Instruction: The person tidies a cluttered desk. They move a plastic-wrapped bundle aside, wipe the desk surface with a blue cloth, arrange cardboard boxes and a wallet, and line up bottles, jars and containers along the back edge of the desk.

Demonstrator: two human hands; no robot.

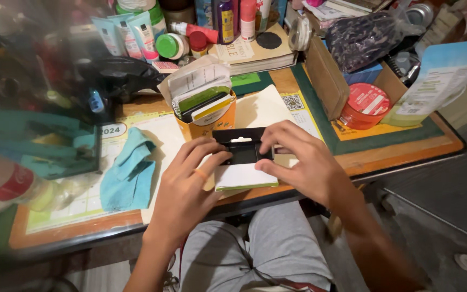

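Head view, packet: flat black-and-white cardboard packet [242,159] lies at the desk [406,143] edge, before the orange cup of cards [205,116].
My left hand [187,186]: fingers closed on its left edge.
My right hand [304,162]: pinching its right side.
Progress: packet looks unopened.

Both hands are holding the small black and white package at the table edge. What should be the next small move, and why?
Probably slide the small package a little inward on the table before working on it. It lies at the front edge, above the lap, with the left hand and right hand pinching its two sides, and the orange cup stands just behind it, so little room is left.
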